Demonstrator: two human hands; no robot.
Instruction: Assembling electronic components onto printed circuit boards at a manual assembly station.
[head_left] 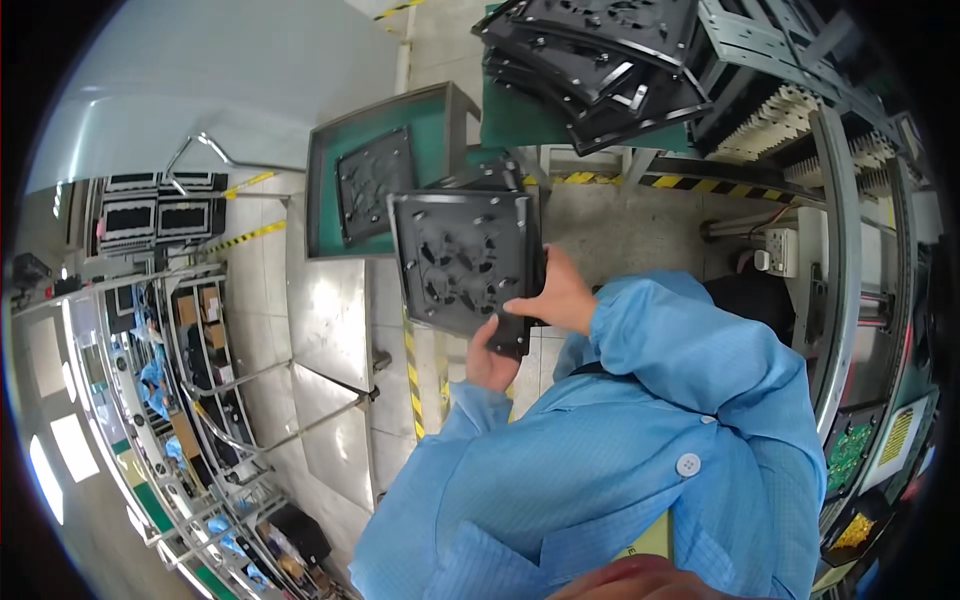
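Both my hands hold a black solder pallet (455, 235), a flat rectangular fixture with cut-outs and small fasteners. My left hand (492, 362) grips its lower edge, fingers partly hidden beneath. On the lower right side my right hand (558, 296) has its thumb over the face, and its other fingers are mostly out of sight. Beyond the held pallet, a similar pallet (375, 185) lies in a grey-framed tray (313, 200) with a green bottom. Part of another dark pallet (495, 172) shows just behind the held one.
At the top, several black pallets (600, 70) are piled unevenly on a green surface (520, 115). A metal-framed machine (835, 200) runs along the right side. Bare metal panels (325, 310) and a tube-frame rack (215, 375) stand at left. Yellow-black tape (700, 185) marks edges.
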